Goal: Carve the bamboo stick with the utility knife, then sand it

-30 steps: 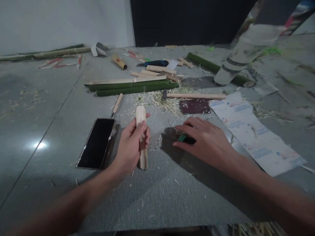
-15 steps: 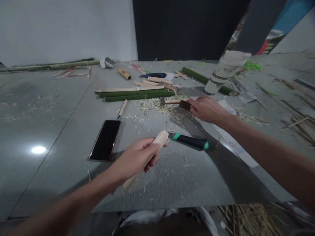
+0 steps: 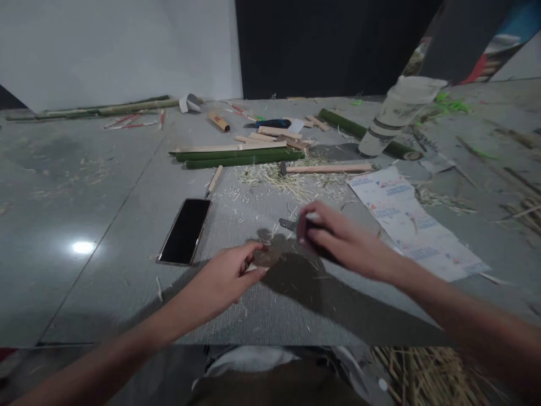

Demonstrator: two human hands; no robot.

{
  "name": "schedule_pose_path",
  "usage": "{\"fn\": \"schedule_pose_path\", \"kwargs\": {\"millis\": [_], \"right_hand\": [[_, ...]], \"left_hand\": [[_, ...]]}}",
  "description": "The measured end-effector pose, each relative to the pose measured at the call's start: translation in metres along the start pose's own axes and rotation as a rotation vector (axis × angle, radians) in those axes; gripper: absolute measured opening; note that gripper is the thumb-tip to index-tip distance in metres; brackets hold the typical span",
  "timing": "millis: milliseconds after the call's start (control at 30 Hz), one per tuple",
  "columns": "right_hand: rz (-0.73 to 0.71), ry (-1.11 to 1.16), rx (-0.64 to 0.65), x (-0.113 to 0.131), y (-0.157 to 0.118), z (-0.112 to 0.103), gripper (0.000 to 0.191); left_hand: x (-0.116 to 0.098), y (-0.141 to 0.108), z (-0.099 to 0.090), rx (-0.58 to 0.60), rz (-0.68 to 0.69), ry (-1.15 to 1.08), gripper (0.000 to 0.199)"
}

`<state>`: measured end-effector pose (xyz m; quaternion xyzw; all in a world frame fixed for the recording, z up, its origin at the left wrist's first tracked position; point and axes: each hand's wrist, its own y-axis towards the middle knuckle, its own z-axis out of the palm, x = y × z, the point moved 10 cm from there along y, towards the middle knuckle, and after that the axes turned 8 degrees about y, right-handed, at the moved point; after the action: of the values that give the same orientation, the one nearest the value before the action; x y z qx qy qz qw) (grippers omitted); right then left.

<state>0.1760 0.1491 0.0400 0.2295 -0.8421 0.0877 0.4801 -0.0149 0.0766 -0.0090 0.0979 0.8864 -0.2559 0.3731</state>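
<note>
My left hand (image 3: pixel 230 273) is closed around a pale wooden piece (image 3: pixel 265 261), which lies in shadow and is largely hidden by the fingers. Just to its right, my right hand (image 3: pixel 338 237) pinches a reddish-brown bent sheet (image 3: pixel 301 225) that looks like sandpaper, blurred by motion. Under that hand a knife (image 3: pixel 288 224) rests on the table; only part of its blade shows clearly, and the handle is mostly covered. Beyond the hands, a hammer (image 3: pixel 329 168) lies across pale shavings (image 3: pixel 274 179).
A phone (image 3: pixel 185 231) and a wooden-handled tool (image 3: pixel 214 179) lie left. Split green bamboo (image 3: pixel 249 159), wood strips (image 3: pixel 279 132) and a plastic cup (image 3: pixel 386 115) stand or lie farther back. At right is a printed paper sheet (image 3: pixel 414 220). The table's front edge (image 3: pixel 270 344) is near.
My right hand has come back from beside the hammer toward my left hand, carrying the brown sheet, and now covers the knife handle. The wooden piece has turned and dropped lower in my left hand.
</note>
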Motion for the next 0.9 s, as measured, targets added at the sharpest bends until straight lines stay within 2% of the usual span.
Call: {"fn": "schedule_pose_path", "kwargs": {"millis": [67,133,300,433,567,600,667,733,800,900], "right_hand": [[0.043,-0.042,0.061,-0.005,-0.013,0.024,0.022],[0.074,-0.095,0.03,-0.017,-0.011,0.026,0.026],[0.109,-0.229,-0.165,-0.048,0.019,-0.014,0.03],[0.093,-0.255,-0.182,-0.052,0.027,-0.029,0.043],[0.046,-0.253,-0.179,-0.046,0.022,-0.033,0.076],[0.01,-0.244,-0.186,-0.043,0.021,-0.034,0.075],[-0.062,-0.222,-0.212,-0.039,0.02,-0.035,0.062],[-0.11,-0.205,-0.253,-0.036,0.019,-0.038,0.049],[-0.134,-0.194,-0.295,-0.033,0.018,-0.039,0.045],[-0.141,-0.174,-0.34,-0.03,0.017,-0.041,0.044]], "left_hand": [[-0.005,0.006,-0.004,-0.093,0.093,0.201,0.035],[-0.015,0.014,-0.005,-0.166,0.186,0.395,0.03],[-0.031,0.04,-0.003,-0.224,0.189,0.565,0.036],[-0.036,0.05,-0.003,-0.254,0.153,0.658,0.038],[-0.03,0.042,-0.012,-0.22,0.16,0.634,0.04],[-0.028,0.038,-0.017,-0.21,0.162,0.605,0.041],[-0.023,0.031,-0.024,-0.162,0.146,0.397,0.042],[-0.021,0.026,-0.023,-0.102,0.128,0.28,0.041],[-0.024,0.023,-0.012,-0.037,0.149,0.291,0.038],[-0.044,0.019,0.027,0.089,0.322,0.402,0.027]]}}
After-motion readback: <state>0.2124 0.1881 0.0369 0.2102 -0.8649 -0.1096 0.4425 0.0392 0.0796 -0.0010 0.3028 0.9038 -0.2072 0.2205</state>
